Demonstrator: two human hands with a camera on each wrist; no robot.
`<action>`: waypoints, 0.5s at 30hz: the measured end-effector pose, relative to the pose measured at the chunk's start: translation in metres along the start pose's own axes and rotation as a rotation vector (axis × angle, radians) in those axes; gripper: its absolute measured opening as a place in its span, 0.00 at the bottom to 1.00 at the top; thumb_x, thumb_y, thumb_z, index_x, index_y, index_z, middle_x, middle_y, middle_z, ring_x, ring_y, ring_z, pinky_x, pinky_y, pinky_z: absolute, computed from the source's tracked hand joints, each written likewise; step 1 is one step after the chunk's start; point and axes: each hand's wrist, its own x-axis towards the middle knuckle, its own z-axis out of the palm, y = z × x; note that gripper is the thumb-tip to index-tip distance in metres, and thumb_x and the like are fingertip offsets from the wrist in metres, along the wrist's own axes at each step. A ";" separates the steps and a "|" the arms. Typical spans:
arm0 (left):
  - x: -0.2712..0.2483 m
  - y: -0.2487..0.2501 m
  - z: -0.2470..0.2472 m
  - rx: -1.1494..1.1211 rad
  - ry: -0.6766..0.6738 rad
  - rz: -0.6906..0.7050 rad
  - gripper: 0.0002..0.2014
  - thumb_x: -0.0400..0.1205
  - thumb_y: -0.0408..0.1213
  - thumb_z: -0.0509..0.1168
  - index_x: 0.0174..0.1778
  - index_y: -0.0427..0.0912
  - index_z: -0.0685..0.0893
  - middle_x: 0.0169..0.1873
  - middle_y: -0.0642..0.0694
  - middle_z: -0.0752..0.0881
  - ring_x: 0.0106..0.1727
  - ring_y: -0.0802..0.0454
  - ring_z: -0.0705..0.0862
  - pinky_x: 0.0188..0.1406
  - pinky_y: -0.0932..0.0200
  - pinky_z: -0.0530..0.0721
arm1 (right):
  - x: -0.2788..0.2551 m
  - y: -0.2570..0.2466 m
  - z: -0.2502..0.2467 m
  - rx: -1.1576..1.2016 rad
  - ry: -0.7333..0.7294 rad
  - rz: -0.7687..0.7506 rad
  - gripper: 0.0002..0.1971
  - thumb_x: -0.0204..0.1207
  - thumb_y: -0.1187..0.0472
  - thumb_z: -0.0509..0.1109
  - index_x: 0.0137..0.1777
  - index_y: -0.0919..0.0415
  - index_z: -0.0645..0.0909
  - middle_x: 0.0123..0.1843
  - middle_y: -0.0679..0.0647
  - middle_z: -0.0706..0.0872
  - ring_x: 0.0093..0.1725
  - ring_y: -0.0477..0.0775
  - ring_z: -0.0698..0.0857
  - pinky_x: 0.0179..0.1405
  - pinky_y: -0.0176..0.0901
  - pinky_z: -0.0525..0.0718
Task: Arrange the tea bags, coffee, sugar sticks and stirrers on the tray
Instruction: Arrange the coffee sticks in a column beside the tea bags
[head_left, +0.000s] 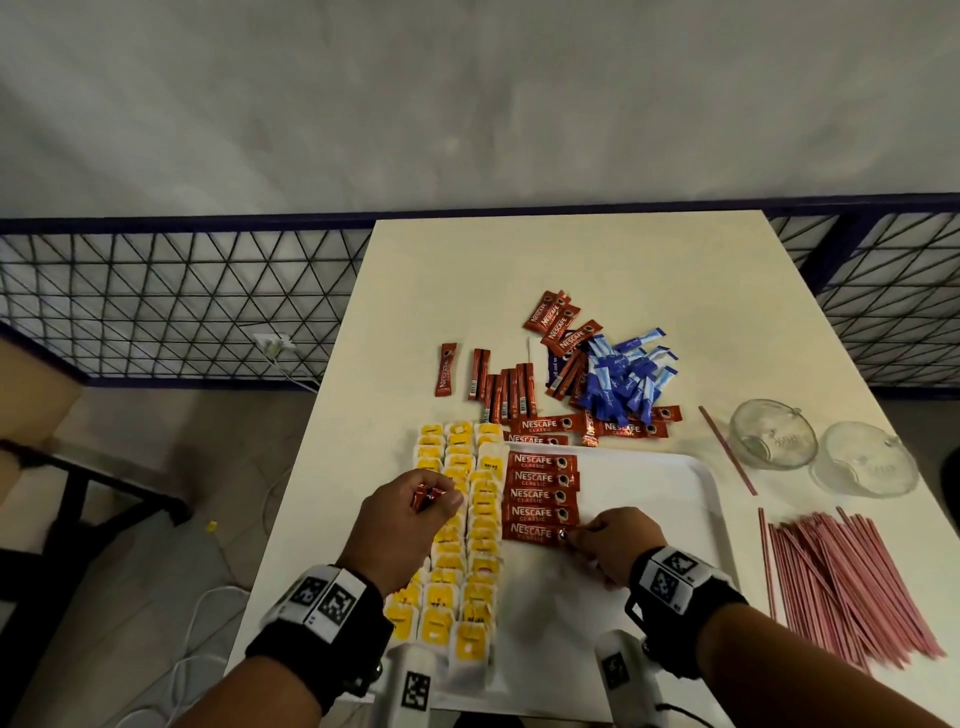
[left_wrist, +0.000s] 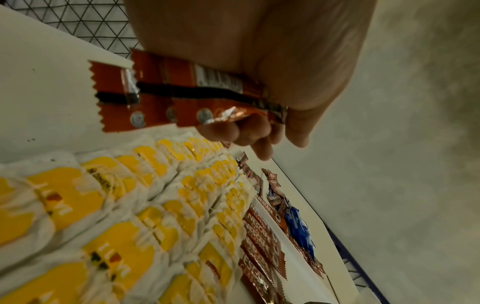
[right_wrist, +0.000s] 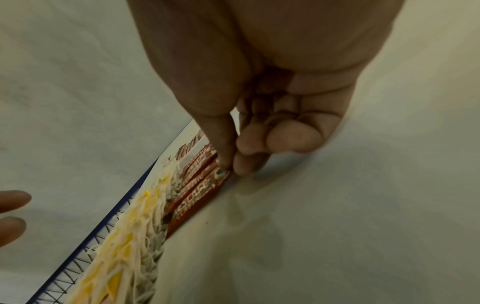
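The red coffee packets (head_left: 540, 496) with white letters lie in a neat row on the white tray (head_left: 675, 499). The right hand (head_left: 615, 545) pinches the nearest one. The left hand (head_left: 402, 525) grips a few more packets (left_wrist: 166, 92).

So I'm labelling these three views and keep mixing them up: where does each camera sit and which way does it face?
Head: on the person's head, looking down at the tray; both hands and wristbands show.
Left wrist: looks along the left hand, which grips coffee sachets over the tea bags.
Right wrist: looks along the right hand, pinching the nearest sachet.
Shared: head and right wrist both show that sachet.
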 end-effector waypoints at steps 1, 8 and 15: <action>0.001 -0.001 0.000 0.003 -0.001 -0.001 0.02 0.80 0.45 0.69 0.46 0.55 0.84 0.40 0.50 0.90 0.20 0.52 0.78 0.25 0.56 0.81 | 0.001 -0.001 0.000 -0.006 0.002 0.006 0.13 0.75 0.51 0.74 0.37 0.61 0.85 0.28 0.53 0.85 0.24 0.51 0.82 0.29 0.38 0.85; 0.002 0.004 0.002 -0.003 -0.018 0.011 0.01 0.80 0.45 0.69 0.44 0.54 0.85 0.38 0.49 0.90 0.21 0.53 0.77 0.23 0.58 0.80 | 0.005 -0.001 0.000 -0.063 0.039 0.007 0.14 0.73 0.48 0.74 0.37 0.59 0.84 0.30 0.52 0.86 0.25 0.51 0.83 0.29 0.38 0.85; -0.001 0.014 0.005 -0.207 -0.141 -0.052 0.12 0.85 0.52 0.58 0.51 0.50 0.83 0.37 0.45 0.88 0.21 0.52 0.72 0.21 0.58 0.73 | -0.005 -0.005 -0.007 -0.212 0.177 -0.125 0.20 0.70 0.38 0.73 0.36 0.55 0.81 0.33 0.49 0.85 0.34 0.46 0.82 0.35 0.41 0.82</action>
